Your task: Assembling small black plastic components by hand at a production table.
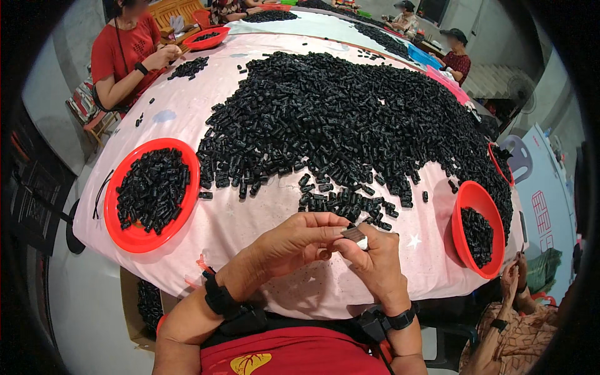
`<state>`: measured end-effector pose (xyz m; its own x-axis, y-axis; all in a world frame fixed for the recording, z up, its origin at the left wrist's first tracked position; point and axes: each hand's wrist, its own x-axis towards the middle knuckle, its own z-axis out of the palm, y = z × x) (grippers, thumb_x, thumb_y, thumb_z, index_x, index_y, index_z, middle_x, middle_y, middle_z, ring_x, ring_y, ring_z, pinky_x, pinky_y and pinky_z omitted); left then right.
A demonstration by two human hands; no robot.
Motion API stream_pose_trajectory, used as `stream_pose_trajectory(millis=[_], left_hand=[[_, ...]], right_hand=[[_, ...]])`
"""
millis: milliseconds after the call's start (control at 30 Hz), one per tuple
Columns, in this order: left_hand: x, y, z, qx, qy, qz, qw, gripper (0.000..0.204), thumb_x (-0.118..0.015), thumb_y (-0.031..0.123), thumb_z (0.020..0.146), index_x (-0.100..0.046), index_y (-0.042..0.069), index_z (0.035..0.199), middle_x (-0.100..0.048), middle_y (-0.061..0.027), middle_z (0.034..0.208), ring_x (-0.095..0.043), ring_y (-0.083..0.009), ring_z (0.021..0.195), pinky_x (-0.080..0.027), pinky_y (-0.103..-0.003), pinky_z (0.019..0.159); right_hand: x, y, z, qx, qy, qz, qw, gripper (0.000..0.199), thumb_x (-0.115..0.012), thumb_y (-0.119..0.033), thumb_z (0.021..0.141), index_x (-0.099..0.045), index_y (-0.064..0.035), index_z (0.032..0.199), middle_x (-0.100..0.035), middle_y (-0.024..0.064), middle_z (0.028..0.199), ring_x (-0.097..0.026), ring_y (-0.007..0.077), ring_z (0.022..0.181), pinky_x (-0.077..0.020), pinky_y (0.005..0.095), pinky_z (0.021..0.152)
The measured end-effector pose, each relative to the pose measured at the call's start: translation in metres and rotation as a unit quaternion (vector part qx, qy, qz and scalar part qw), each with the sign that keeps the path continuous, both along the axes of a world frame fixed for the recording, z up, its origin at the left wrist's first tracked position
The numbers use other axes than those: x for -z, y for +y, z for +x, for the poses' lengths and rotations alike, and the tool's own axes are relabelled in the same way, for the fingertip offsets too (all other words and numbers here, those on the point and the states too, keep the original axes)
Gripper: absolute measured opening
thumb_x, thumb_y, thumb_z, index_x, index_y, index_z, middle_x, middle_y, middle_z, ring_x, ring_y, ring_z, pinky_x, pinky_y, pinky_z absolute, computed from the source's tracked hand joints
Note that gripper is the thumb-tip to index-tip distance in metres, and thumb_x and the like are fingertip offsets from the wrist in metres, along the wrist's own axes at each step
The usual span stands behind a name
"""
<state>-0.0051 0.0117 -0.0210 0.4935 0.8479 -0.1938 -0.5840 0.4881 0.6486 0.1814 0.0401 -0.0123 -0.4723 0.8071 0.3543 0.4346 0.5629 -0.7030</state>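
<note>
Over the near edge of the table, my two hands meet fingertip to fingertip. My right hand (379, 259) is closed on a short, flat metal blade (356, 235), dark on top with a shiny edge. Pinched beside it, my left hand (300, 240) grips a small black plastic piece (351, 225), mostly hidden by my fingers. Just beyond my hands lies a small group of black plastic pieces (337, 203). A far larger pile of the same short cylindrical pieces (331, 112) spreads behind it.
Pink cloth (244, 219) covers the table. A red basin (110, 203) of black pieces stands left, a red bowl (459, 234) right. A box (132, 306) sits below the left edge. Co-workers sit around, one in red (119, 62), another's hands (515, 278) close at right.
</note>
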Motion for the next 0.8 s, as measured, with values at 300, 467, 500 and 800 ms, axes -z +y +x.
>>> stream_pose_trajectory(millis=[300, 467, 500, 800], left_hand=[[0.001, 0.0, 0.003, -0.018, 0.017, 0.006, 1.0, 0.025, -0.061, 0.02, 0.089, -0.057, 0.009, 0.111, -0.061, 0.002, 0.096, -0.056, -0.0059, 0.084, -0.043, -0.023, 0.076], [-0.002, 0.0, 0.001, -0.018, 0.018, 0.011, 1.0, 0.021, -0.062, 0.02, 0.088, -0.058, 0.01, 0.107, -0.06, 0.0031, 0.09, -0.055, -0.0059, 0.079, -0.043, -0.023, 0.075], [-0.001, 0.001, 0.002, -0.017, 0.019, 0.013, 1.0, 0.02, -0.062, 0.02, 0.088, -0.058, 0.011, 0.105, -0.059, 0.0039, 0.088, -0.054, -0.0057, 0.077, -0.042, -0.022, 0.073], [-0.006, 0.002, 0.003, -0.045, 0.009, 0.014, 0.999, 0.018, -0.061, 0.019, 0.089, -0.058, 0.008, 0.104, -0.058, 0.0038, 0.088, -0.054, -0.0051, 0.076, -0.045, -0.021, 0.071]], right_hand=[[-0.005, -0.002, -0.002, -0.013, -0.033, 0.014, 0.999, 0.029, -0.074, -0.032, 0.077, -0.065, -0.0041, 0.082, -0.062, 0.0097, 0.063, -0.061, 0.0165, 0.052, -0.0449, 0.0284, 0.047], [-0.01, -0.007, -0.004, 0.011, 0.115, -0.093, 0.989, 0.02, -0.072, -0.018, 0.08, -0.063, -0.0018, 0.09, -0.064, 0.0046, 0.071, -0.06, 0.008, 0.063, -0.0463, 0.0231, 0.055], [-0.012, -0.008, -0.006, 0.008, 0.167, -0.103, 0.981, 0.019, -0.07, -0.014, 0.08, -0.063, -0.0011, 0.093, -0.064, 0.0035, 0.075, -0.059, 0.0065, 0.067, -0.0467, 0.0217, 0.058], [-0.009, -0.008, -0.005, 0.015, 0.189, -0.079, 0.979, 0.018, -0.068, -0.008, 0.081, -0.063, -0.0013, 0.098, -0.065, 0.0028, 0.08, -0.057, 0.0045, 0.068, -0.0445, 0.0194, 0.059]])
